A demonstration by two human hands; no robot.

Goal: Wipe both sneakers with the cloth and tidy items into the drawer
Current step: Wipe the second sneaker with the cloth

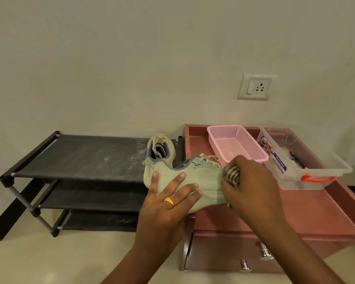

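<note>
Right hand (252, 185) is gripping the bunched striped cloth (232, 175), fingers curled round it, and pressing it to the toe end of the sneaker (205, 179). Left hand (168, 203), just beside the right one, is lying flat on that sneaker's side with its fingers straight and spread, steadying it; I'm not seeing its thumb clearly.

Progress, as I'm judging it: wiping of one sneaker is under way. Second sneaker (161, 148) is sitting beyond the left hand on the top shelf of the shoe rack (80, 158); I'm unable to tell whether it has been wiped. Tidying looks not yet done: pink basket (236, 140) and clear box (307, 160) are standing beyond the right hand on the red cabinet top (295, 212), and the drawer (223, 255) below both wrists is looking closed.

Hard to make out: most of the cloth is hiding inside the right fist, the sneaker's sole is facing away, the box contents are blurring, and the cabinet's right edge is running out of view.
</note>
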